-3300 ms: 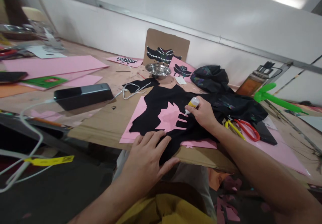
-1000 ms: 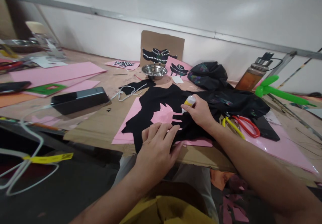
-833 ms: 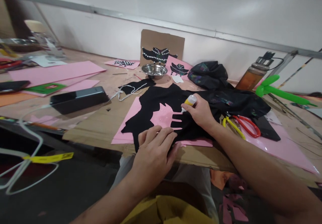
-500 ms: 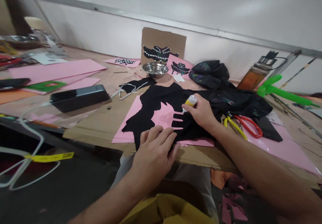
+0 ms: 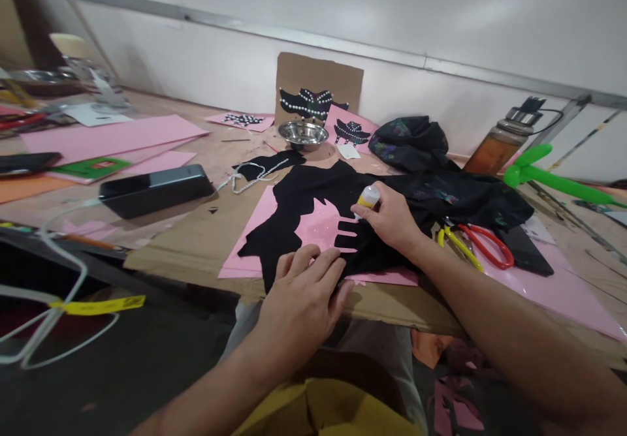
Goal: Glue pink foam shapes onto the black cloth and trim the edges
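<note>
A pink paper cutout (image 5: 319, 226) with prongs along its right side lies on black fabric (image 5: 287, 227). Its surface shows small shiny specks. My left hand (image 5: 308, 286) rests with fingers stretched out on the cutout's lower edge and the fabric. Held in my right hand (image 5: 392, 217) is a small white glue bottle (image 5: 368, 196) with a yellow label, tilted nozzle-down at the tip of the top prong. Whether the nozzle touches the paper, I cannot tell. Pink sheets (image 5: 240, 263) stick out from beneath the fabric, over brown cardboard (image 5: 171, 247).
A metal bowl (image 5: 302, 134) stands behind the fabric, near bead-decorated black cutouts (image 5: 351, 132). Red-handled scissors (image 5: 490, 247) and a yellow-handled tool (image 5: 463, 248) lie right of my forearm. A black box-shaped device (image 5: 157, 191) sits left; a bottle (image 5: 502, 139) leans at the back right.
The glue bottle in my right hand has shifted very slightly left and tipped a little. My left hand stays in place on the cutout.
</note>
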